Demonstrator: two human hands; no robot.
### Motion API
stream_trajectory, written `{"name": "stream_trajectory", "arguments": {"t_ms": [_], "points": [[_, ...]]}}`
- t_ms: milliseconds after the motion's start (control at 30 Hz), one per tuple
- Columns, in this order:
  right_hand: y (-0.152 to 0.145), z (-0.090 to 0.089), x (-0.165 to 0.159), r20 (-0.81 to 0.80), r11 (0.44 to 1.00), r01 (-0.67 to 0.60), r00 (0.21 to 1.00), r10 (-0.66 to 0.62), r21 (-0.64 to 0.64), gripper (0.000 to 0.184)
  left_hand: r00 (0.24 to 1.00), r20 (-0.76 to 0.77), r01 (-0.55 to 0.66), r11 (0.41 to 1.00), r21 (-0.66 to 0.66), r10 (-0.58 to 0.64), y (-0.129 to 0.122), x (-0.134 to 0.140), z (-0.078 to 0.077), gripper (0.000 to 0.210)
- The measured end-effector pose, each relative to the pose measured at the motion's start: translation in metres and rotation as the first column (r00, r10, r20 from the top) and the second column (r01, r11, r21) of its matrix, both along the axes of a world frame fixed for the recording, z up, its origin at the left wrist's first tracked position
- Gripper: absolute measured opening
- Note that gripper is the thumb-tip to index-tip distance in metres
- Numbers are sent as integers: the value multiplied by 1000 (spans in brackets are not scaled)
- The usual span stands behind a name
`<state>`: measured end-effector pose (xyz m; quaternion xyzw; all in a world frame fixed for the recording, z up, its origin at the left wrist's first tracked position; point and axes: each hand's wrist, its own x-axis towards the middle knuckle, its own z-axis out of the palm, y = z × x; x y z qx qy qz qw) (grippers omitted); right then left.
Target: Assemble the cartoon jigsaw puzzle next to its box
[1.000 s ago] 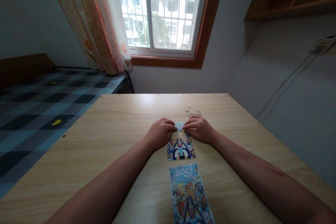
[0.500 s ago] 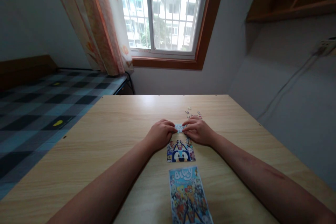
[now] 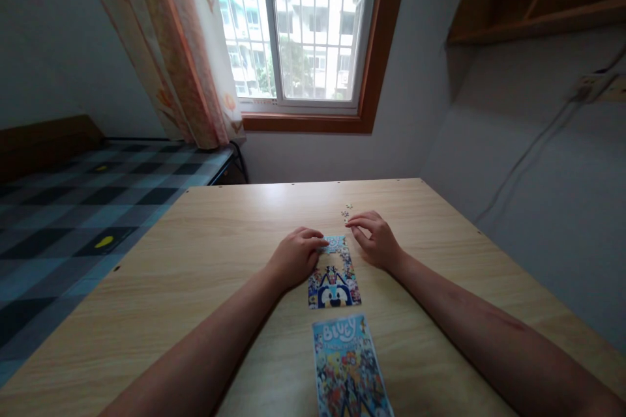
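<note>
A partly assembled jigsaw puzzle (image 3: 334, 295) with a blue cartoon dog lies on the table, a gap showing in its middle. My left hand (image 3: 297, 255) rests at its upper left, fingers stretched over the light-blue top section and partly covering it. To the right of that section, my right hand (image 3: 375, 240) has its thumb and forefinger together at a small puzzle piece (image 3: 346, 222). Other loose pieces (image 3: 345, 213) lie just beyond these fingertips; more may be hidden behind the hand. Nearer me lies a printed "Bluey" picture (image 3: 348, 365) with matching artwork.
The pale wooden table (image 3: 235, 221) reaches toward a wall below a barred window (image 3: 317, 32). A bed with a checked cover (image 3: 147, 172) stands at the left. On the right wall hang a cable (image 3: 523, 159) and a wooden shelf (image 3: 542, 23).
My right hand has left the puzzle's top section and moved slightly up to the loose pieces. My left hand stays on the puzzle. The view has shifted slightly.
</note>
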<state>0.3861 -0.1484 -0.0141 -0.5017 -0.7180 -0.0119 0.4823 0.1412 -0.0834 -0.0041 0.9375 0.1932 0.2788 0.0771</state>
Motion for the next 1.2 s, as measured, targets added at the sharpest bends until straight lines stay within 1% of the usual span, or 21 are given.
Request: {"name": "stream_trajectory", "arguments": {"t_ms": [67, 167, 300, 433, 500, 567, 600, 700, 733, 800, 933, 1000, 1100, 1200], "points": [[0, 0, -1, 13, 1000, -8, 1000, 8, 6, 18, 1000, -13, 14, 1000, 18, -14, -1, 0, 1, 34], [-2, 0, -4, 60, 998, -63, 996, 63, 10, 17, 998, -54, 35, 999, 30, -34, -2, 1, 3, 32], [-5, 0, -8, 158, 991, -129, 979, 132, -24, 17, 994, -99, 45, 999, 2, -44, -3, 2, 5, 37], [-5, -1, -8, 233, 985, -155, 958, 167, -69, 18, 990, -134, 44, 999, -25, -47, -3, 2, 5, 38], [-5, 0, -9, 248, 985, -160, 953, 173, -71, 19, 992, -118, 32, 999, -38, -36, -3, 1, 5, 37], [-5, 2, -9, 221, 990, -133, 965, 138, -39, 19, 999, -44, -11, 997, -78, 8, -2, 0, 4, 37], [-5, 3, -9, 194, 994, -110, 975, 111, -16, 18, 999, 11, -51, 993, -110, 52, -1, 0, 3, 37], [-6, 5, -7, 104, 998, -39, 994, 34, 51, 18, 955, 157, -214, 951, -222, 252, 4, -2, 2, 36], [-6, 5, -6, 80, 998, -21, 997, 15, 65, 18, 931, 181, -267, 929, -256, 317, 6, -3, 2, 35], [-5, 4, -5, 30, 996, 24, 999, -27, 81, 18, 889, 199, -338, 885, -319, 411, 11, -5, 2, 34], [-3, 0, -2, -24, 995, 84, 996, -83, 59, 17, 835, 210, -396, 820, -413, 509, 20, -9, 0, 33], [-3, 0, -3, -22, 996, 77, 997, -77, 42, 18, 812, 214, -411, 793, -450, 542, 22, -10, -1, 32], [-4, -1, -4, 28, 1000, -9, 1000, 8, 9, 18, 794, 195, -427, 758, -493, 575, 25, -11, -1, 30], [-5, -1, -8, 140, 995, -101, 985, 103, -20, 17, 811, 140, -438, 749, -498, 568, 26, -11, -2, 28]]}}
